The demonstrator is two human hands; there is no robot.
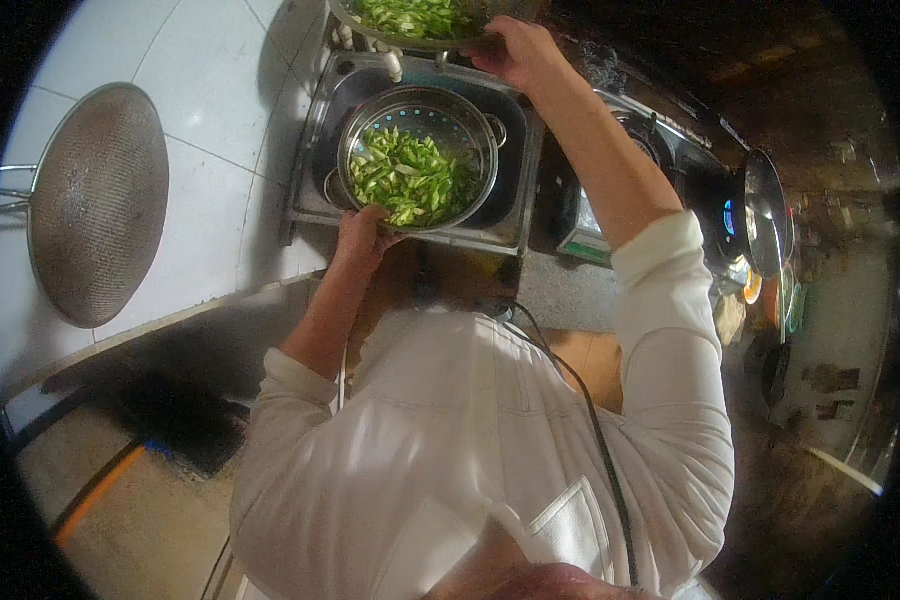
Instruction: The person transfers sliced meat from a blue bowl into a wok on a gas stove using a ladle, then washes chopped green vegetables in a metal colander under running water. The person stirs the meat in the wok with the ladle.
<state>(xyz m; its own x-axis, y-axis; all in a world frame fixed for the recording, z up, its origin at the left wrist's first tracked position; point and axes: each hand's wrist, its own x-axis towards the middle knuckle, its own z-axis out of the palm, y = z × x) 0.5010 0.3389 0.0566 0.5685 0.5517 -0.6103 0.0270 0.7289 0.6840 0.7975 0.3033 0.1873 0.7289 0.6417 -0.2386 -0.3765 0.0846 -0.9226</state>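
Note:
My left hand (362, 236) grips the near rim of a steel colander (486, 176), low on its left side. Sliced green vegetable pieces (412, 176), possibly peppers, lie in the colander, which is over the sink (511, 142). Farther up, my right hand (517, 51) holds the right edge of a wide metal pan or bowl (390, 39). More of the same cut green pieces (409, 16) are in that vessel. Its far side is cut off by the top of the view.
A large round mesh strainer (99, 206) hangs on the white tiled wall (199, 217) at left. Whitish pipes or taps (394, 66) stick out behind the sink. A gas stove (637, 139) stands at right, with a dark wok or pan (763, 214) beyond. A black cable (589, 405) runs down my front.

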